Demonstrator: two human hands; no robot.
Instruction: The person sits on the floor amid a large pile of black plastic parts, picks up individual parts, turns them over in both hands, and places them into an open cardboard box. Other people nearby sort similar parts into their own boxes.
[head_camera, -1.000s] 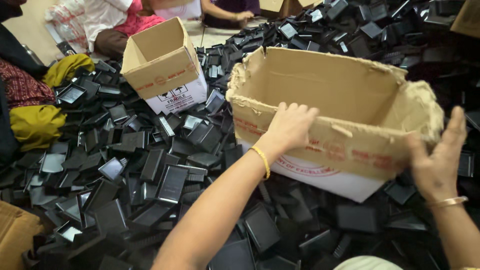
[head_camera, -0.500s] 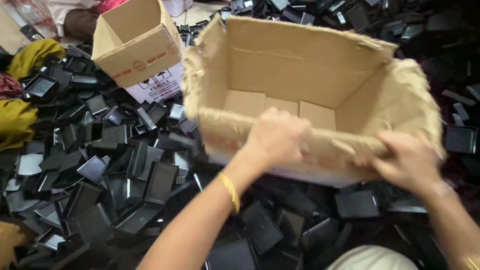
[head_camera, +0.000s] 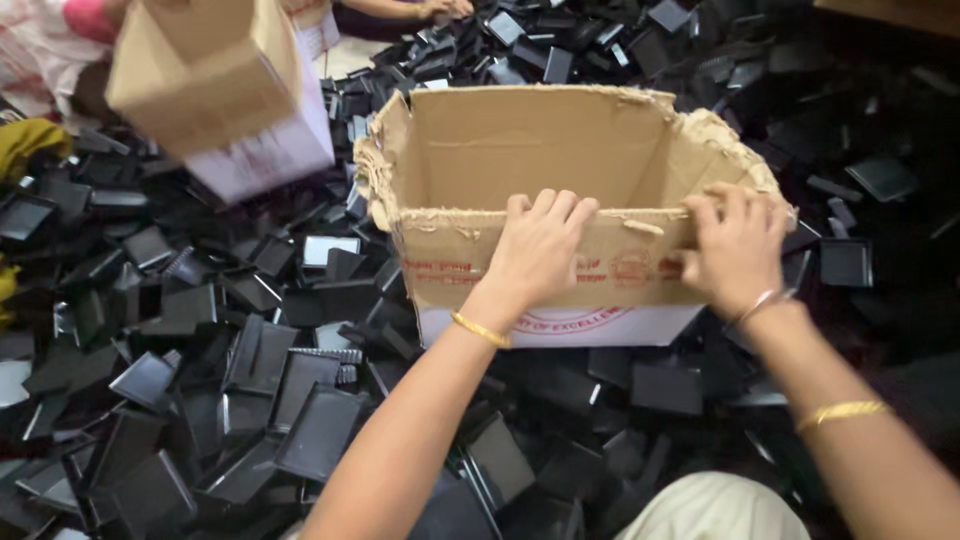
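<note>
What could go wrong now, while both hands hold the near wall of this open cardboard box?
1. The cardboard box has a torn, frayed rim; where the left hand and right hand grip it, the wall might rip further.
2. It sits on a loose heap of black trays, so it may tilt or slide.
3. A second box stands close by and could be knocked.

Open box (head_camera: 560, 160) atop tray pile (head_camera: 250, 400)

A sorting workshop floor: heaped black plastic trays (head_camera: 320, 430), worn cardboard cartons (head_camera: 560, 160), people seated around.
</note>
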